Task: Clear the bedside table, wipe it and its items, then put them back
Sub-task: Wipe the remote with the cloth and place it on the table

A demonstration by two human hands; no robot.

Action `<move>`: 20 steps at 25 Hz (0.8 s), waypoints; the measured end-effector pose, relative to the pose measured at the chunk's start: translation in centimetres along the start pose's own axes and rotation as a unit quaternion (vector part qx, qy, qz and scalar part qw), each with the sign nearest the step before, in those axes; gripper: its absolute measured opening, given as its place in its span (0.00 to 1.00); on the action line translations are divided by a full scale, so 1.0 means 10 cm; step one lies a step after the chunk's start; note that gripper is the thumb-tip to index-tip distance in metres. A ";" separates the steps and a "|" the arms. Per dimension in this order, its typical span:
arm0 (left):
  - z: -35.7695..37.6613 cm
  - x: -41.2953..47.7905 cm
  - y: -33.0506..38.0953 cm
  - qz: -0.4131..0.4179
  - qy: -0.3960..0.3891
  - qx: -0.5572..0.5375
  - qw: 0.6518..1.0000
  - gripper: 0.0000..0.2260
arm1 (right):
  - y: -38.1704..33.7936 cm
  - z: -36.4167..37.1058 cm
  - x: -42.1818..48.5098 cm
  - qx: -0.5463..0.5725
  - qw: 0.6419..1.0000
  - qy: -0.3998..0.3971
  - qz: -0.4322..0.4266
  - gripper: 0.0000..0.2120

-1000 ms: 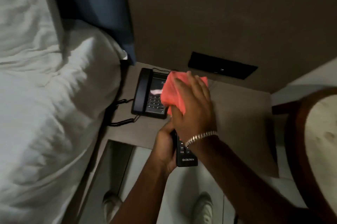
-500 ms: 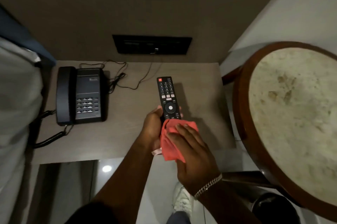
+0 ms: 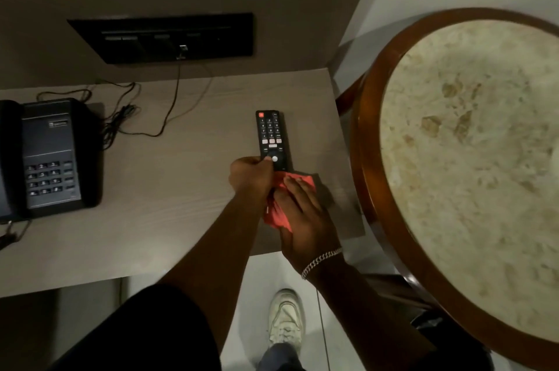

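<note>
Since a moment ago the remote (image 3: 271, 141) has come lower toward the bench (image 3: 169, 189) at frame centre, its long axis pointing up-frame from the left hand (image 3: 251, 175) gripping its near end, while the right hand (image 3: 302, 213) presses the red cloth (image 3: 276, 216) there.

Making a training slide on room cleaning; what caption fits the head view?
Left hand holds the TV remote over the bedside table while the right hand wipes it with a red cloth.
</note>
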State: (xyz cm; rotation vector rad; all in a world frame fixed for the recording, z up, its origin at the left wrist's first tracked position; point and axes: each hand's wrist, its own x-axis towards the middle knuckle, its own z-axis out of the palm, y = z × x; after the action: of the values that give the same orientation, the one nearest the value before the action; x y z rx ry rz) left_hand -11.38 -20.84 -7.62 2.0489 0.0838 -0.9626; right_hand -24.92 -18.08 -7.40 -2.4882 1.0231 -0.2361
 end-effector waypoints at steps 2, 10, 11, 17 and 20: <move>0.03 -0.01 -0.01 0.007 0.056 0.040 0.998 0.10 | 0.03 0.04 -0.01 -0.006 1.000 -0.016 0.001 0.22; -0.29 0.05 -0.09 0.100 0.062 0.133 0.984 0.09 | -0.10 0.01 0.05 -0.025 0.993 -0.115 0.009 0.28; -0.44 0.04 -0.09 0.108 0.063 0.123 0.985 0.09 | -0.20 -0.02 0.08 -0.033 0.993 -0.109 0.002 0.29; -2.02 -0.25 -0.34 0.147 0.011 -0.179 0.973 0.08 | -1.54 -0.01 0.33 0.081 0.989 -0.054 -0.109 0.28; -3.05 -0.37 -0.54 0.125 0.071 -0.298 0.944 0.08 | -2.43 0.14 0.47 0.118 0.969 -0.091 -0.197 0.26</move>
State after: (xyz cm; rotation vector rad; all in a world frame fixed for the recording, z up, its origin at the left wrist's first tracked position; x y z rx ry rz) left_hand 2.33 5.53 1.71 1.5168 0.1658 -0.5419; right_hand -5.90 -5.60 2.41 -2.4158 0.3941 -0.2289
